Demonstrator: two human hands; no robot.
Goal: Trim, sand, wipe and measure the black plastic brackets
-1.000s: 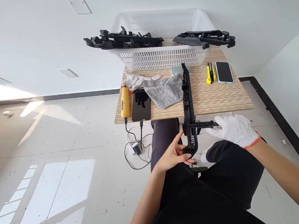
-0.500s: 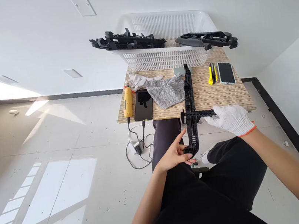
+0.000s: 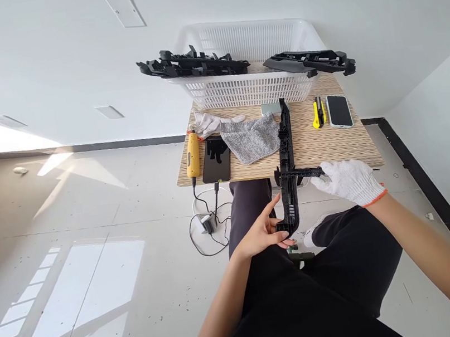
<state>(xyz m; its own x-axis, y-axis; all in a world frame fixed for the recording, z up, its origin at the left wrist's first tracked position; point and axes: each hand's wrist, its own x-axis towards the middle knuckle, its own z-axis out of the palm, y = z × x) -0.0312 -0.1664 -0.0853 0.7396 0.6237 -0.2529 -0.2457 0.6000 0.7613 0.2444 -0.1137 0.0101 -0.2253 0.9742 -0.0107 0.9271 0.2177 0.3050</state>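
- Basket [image 3: 247, 89]: on table [image 3: 317, 146], at rear.
- Cloth [image 3: 250, 142]: before basket, left of bracket [image 3: 285, 151].
- Knife [image 3: 318, 115]: right of bracket, left of phone [image 3: 339, 111].
- Power tool [image 3: 193, 156]: near table's left edge.

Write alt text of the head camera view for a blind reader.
A bare left hand holds a long black part while a gloved right hand holds a black caliper across it; a white basket sits on a table.
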